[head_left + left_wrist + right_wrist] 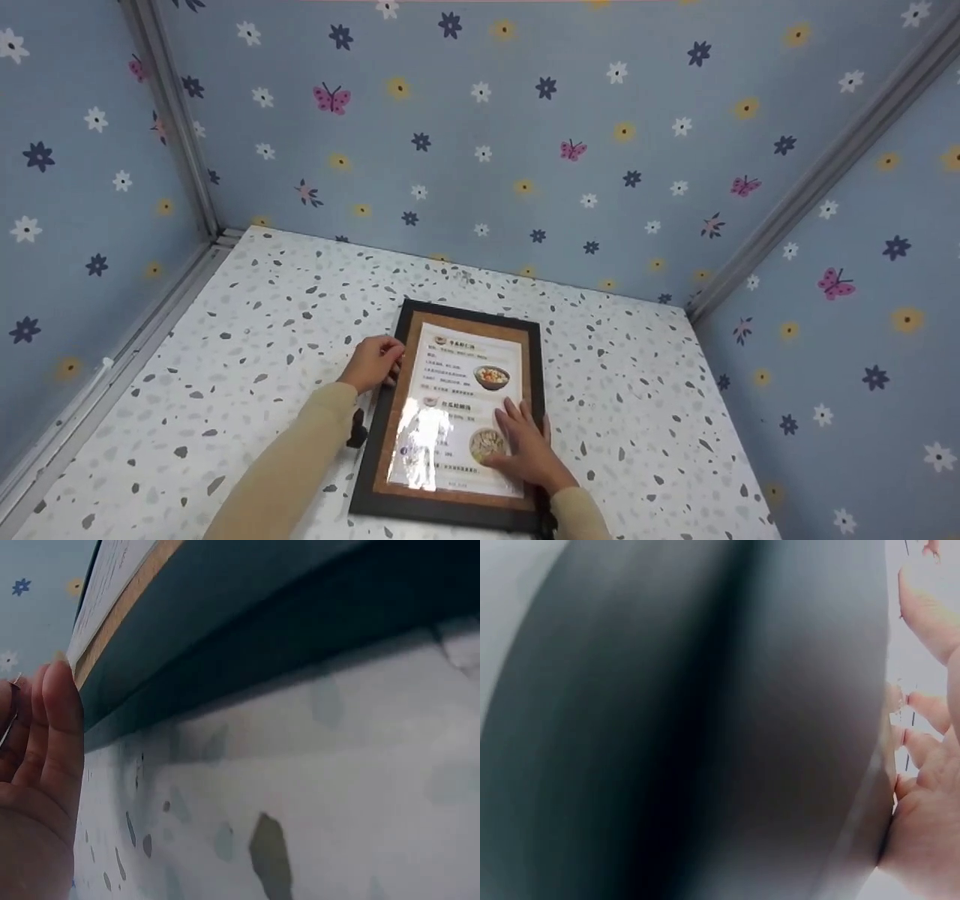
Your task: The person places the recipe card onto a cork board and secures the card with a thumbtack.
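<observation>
A black picture frame (446, 512) with a brown board inside lies on a speckled white surface. On its board is a glossy sheet (457, 360) with printed text and two pictures of bowls of food. My left hand (373, 364) is at the frame's upper left edge, its fingertips touching the rim. The left wrist view shows the fingers of this left hand (41, 757) only slightly bent beside the dark frame side (247, 622). My right hand (529, 450) rests on the lower right of the sheet with fingers spread. The frame's side fills most of the right wrist view, blurred.
The speckled white tabletop (277, 300) runs around the frame. Blue flowered panels (480, 127) stand behind and on both sides, joined by grey metal posts (810, 165). A dark strap-like object (357, 431) sits at my left wrist.
</observation>
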